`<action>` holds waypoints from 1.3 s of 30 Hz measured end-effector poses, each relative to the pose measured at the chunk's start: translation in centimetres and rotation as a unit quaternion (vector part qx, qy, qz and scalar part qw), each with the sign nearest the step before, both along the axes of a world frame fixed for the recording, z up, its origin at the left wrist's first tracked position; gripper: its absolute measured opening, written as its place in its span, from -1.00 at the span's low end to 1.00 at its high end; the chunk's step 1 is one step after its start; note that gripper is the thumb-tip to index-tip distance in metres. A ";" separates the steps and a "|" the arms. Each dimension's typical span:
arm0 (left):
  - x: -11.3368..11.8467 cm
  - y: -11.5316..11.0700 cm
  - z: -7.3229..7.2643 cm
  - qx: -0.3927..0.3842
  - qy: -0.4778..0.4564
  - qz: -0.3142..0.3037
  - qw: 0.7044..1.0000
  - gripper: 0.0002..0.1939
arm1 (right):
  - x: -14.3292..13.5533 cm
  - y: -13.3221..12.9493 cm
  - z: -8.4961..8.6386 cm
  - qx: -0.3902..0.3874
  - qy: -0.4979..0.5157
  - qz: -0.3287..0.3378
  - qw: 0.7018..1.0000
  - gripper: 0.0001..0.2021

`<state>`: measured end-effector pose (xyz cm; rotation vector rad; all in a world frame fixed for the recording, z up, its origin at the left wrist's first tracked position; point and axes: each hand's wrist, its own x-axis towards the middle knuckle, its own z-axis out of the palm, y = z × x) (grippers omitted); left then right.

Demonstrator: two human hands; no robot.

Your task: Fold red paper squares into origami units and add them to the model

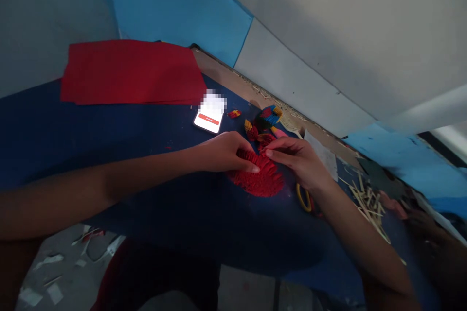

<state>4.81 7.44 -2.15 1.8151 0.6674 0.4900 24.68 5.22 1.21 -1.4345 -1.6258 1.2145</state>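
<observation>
A rounded red piece with a ruffled, layered surface [260, 181] lies on the dark blue table. My left hand [231, 152] grips its upper left edge, thumb on top and the fingers hidden behind. At the piece's upper right, my right hand [292, 153] has thumb and index finger pinched together; whatever is between the tips is too small to make out. Just beyond the hands are small folded pieces in red and yellow [250, 130] and a blue, green and yellow one [269, 116]. Scissors with yellow handles [303, 199] lie partly under my right wrist.
A stack of red sheets [133, 73] lies at the table's back left. A lit phone [209, 115] rests near the middle. Thin pale sticks [368, 204] are scattered at the right, near a person's hand [393, 205]. Paper scraps [54, 293] litter the floor.
</observation>
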 end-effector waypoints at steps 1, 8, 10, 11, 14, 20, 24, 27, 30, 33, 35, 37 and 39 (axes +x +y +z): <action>0.0 0.0 0.0 0.003 0.001 -0.003 1.000 -0.68 | -0.1 0.0 0.1 0.001 -0.002 -0.004 1.000 -0.85; 0.1 -0.1 0.0 0.042 0.010 0.001 0.999 -0.71 | -0.1 0.2 0.7 -0.037 -0.014 0.007 0.999 -0.86; 0.0 -0.2 0.0 0.048 0.010 0.003 0.999 -0.71 | -0.1 0.3 0.8 -0.041 -0.008 0.010 0.999 -0.86; 0.0 -0.2 0.1 0.053 0.010 0.004 0.999 -0.72 | -0.2 0.4 0.8 -0.042 -0.007 0.008 0.999 -0.86; 0.0 -0.2 0.2 0.084 0.011 0.004 0.996 -0.73 | -0.4 0.4 0.9 -0.043 -0.016 -0.007 0.999 -0.84; 0.1 -0.3 0.2 0.113 0.027 0.015 0.993 -0.68 | -0.8 0.3 1.1 -0.041 -0.039 -0.020 0.998 -0.81; 0.1 -0.4 0.0 0.114 0.028 0.019 0.993 -0.70 | -1.0 0.6 1.5 -0.028 -0.076 0.010 0.997 -0.80; 0.0 -0.5 0.1 0.110 0.031 0.020 0.993 -0.73 | -1.5 0.6 2.2 -0.030 -0.113 0.042 0.992 -0.80; 0.0 -0.5 0.1 0.133 0.030 0.024 0.990 -0.73 | -2.1 0.7 3.0 -0.024 -0.154 0.068 0.985 -0.81; 0.1 -0.6 0.1 0.157 0.029 0.028 0.987 -0.71 | -2.2 0.9 3.6 -0.013 -0.194 0.114 0.974 -0.83; 0.1 -0.5 0.0 0.156 0.029 0.027 0.987 -0.69 | -2.3 1.0 3.9 -0.001 -0.232 0.158 0.960 -0.85; 0.1 -0.5 -0.1 0.148 0.028 0.028 0.988 -0.68 | -2.5 0.9 4.3 0.038 -0.280 0.201 0.938 -0.89; 0.2 -0.4 -0.3 0.142 0.025 0.027 0.989 -0.69 | -2.9 0.5 4.6 0.101 -0.335 0.223 0.910 -0.94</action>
